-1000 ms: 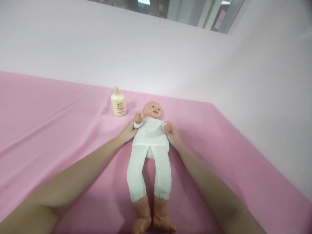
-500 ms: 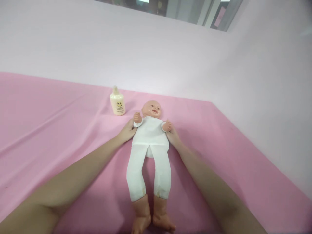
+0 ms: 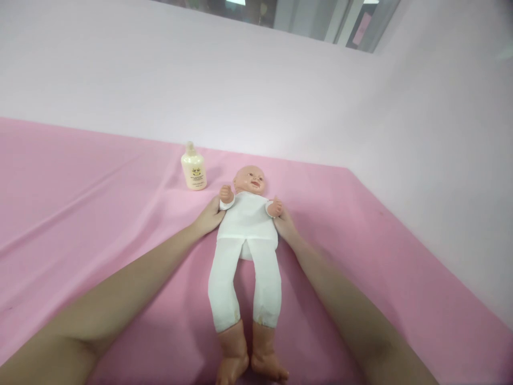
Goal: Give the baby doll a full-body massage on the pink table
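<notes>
Nearest you are the doll's feet [image 3: 232, 350], toes toward you, with the white trousers [image 3: 225, 280] just beyond; neither has shifted over the last second. The doll [image 3: 247, 230] lies on its back on the pink cloth [image 3: 324, 214], between your forearms, head away from you.

Your left hand [image 3: 210, 215] touches its side just below the small wrist there, thumb against the white shirt [image 3: 245, 211]. Your right hand [image 3: 286, 225] is at the opposite side, its fingertips hidden behind the other sleeve. With most of the fingers out of sight on both sides, you can't tell from here whether either grip is pinching the doll or merely resting on it. Both hands keep the place they had a second ago; the only difference is a slight slide of the whole view, most likely your own head moving. That stillness reads as a steadying pause rather than a lift: the doll's back seems to lie flat, and its head [image 3: 250, 179] hasn't turned.

Farther off, the bottle [image 3: 194, 172] stands upright near the head, to your left, untouched. Behind it rise the white wall [image 3: 240, 96] and the window [image 3: 300, 21], both unchanged.
</notes>
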`<state>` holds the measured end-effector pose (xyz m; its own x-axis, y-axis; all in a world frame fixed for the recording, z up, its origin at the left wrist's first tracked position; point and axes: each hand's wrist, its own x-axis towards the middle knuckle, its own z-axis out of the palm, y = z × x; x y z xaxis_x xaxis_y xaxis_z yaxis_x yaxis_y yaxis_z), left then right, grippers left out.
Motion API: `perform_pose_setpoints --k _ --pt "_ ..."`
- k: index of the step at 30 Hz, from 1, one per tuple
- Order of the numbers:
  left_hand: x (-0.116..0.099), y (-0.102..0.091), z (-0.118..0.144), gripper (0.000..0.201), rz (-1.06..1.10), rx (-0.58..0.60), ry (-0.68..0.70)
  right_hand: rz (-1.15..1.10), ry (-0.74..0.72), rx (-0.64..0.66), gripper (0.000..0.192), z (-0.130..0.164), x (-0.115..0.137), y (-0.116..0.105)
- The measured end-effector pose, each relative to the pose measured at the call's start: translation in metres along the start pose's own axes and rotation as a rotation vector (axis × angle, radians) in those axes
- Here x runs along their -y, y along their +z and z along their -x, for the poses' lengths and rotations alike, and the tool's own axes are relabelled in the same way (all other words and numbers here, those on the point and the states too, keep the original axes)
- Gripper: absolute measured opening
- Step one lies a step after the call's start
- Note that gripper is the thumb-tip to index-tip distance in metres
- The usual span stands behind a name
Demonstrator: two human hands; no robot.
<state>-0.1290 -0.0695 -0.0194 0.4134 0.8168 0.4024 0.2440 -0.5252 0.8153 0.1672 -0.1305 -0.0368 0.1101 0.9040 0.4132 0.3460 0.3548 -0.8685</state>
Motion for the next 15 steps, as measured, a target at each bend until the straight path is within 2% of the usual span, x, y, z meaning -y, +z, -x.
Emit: perform_pose_setpoints --k 15 --pt "-0.0030 -0.0008 0.0010 0.038 -0.015 0.004 0.001 0.000 0.045 0.031 0.038 0.0010 0.0057 -0.0016"
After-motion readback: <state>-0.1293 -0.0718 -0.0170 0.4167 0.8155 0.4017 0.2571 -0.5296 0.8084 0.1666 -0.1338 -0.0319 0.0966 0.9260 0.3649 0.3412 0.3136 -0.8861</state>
